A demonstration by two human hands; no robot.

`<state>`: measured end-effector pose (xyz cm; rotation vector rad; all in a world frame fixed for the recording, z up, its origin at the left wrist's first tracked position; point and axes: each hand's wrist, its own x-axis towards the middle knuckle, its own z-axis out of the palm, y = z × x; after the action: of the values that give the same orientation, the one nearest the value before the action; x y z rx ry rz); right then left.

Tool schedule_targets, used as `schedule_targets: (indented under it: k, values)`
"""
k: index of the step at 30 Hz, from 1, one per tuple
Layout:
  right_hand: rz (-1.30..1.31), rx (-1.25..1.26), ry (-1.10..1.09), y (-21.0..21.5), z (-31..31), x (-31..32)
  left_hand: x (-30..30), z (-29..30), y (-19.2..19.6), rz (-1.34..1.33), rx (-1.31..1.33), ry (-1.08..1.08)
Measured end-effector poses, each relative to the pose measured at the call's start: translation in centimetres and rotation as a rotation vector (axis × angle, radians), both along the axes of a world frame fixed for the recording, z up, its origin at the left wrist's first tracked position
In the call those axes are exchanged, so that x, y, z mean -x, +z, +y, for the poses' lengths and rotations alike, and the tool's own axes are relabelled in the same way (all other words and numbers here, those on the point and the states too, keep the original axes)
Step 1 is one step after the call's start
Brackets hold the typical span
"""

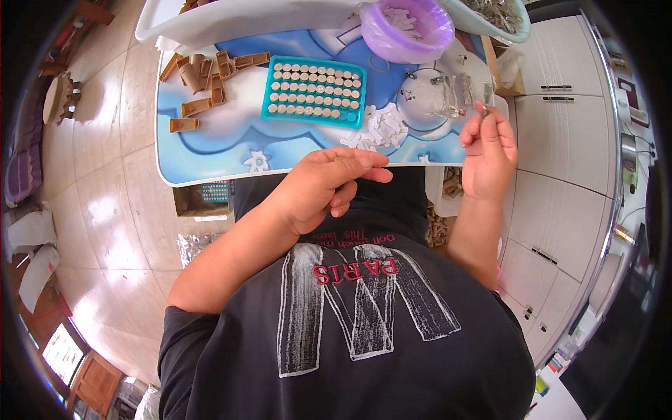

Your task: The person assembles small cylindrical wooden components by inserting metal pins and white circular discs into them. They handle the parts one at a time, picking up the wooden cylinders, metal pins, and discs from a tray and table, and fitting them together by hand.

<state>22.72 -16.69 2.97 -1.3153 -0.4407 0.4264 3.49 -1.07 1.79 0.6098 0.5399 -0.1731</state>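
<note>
My left hand (pixel 329 183) is at the table's near edge, thumb pressed on the index finger and the other fingers curled. Whatever lies in that pinch, if anything, is hidden. Over the table's right side, my right hand (pixel 490 154) pinches a small shiny metal piece (pixel 487 92) between thumb and fingertips. A teal tray (pixel 266 105) holds rows of round, pale-topped pieces, with an unfilled spot at its near right corner. Beside the tray, close to my left fingertips, is a heap of small white strips (pixel 381 128). Small metal parts (pixel 455 94) in clear plastic lie near my right hand.
Brown open-sided casings (pixel 197 106) are scattered at the table's left. Along the far edge stand a purple bowl (pixel 374 47) with white pieces, a white bin (pixel 210 26), and a pale tub (pixel 518 21) of metal parts. White cabinets (pixel 560 147) rise on the right.
</note>
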Motion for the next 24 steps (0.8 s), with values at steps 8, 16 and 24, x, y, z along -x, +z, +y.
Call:
schedule_targets:
  k: [8,16,24]
  values:
    - [0.068,-0.132,0.083,1.2,-1.2,-2.1,-4.1,-1.9,-0.5,-0.212,-1.103,-0.034]
    - [0.164,-0.174,0.183,2.3,-2.4,-2.3,-12.4,-3.9,0.9,-0.295,-1.569,0.15]
    - [0.196,-0.149,0.172,1.6,-2.9,-3.3,-15.1,-3.7,-1.0,-0.235,-1.467,0.024]
